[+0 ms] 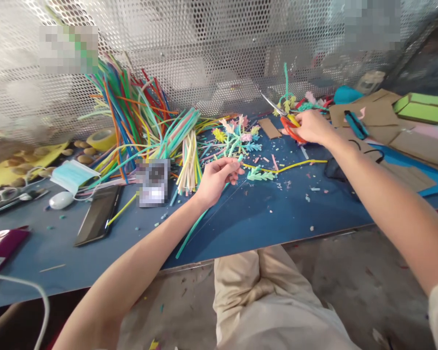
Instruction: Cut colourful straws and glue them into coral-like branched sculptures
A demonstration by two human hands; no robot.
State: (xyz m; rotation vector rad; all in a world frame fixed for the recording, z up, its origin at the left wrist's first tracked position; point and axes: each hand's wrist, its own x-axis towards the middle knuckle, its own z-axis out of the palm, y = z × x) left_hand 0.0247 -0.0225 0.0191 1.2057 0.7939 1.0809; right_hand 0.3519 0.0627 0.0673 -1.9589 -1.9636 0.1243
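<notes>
My left hand (pixel 221 179) is closed in a pinch on a teal pipe cleaner (pixel 192 233), whose tip pokes out above the fingers and whose long end hangs toward the table's front edge. Out to the right, my right hand (pixel 312 127) grips scissors (pixel 290 127) with orange handles, the blades pointing up and left. Between the hands lies a mint-green leafy sprig (pixel 261 174), next to a bent yellow stem (pixel 302 165). Behind them is a cluster of pastel pipe-cleaner flowers (pixel 237 136).
A large heap of coloured pipe cleaners (pixel 120 107) leans on the perforated metal panel (pixel 219 43). A phone (pixel 99 214), face mask (pixel 75 176) and white mouse (pixel 61 200) lie left. Cardboard pieces (pixel 365 114) and a blue cutter (pixel 355 125) lie right. Small clippings litter the blue table (pixel 277 218).
</notes>
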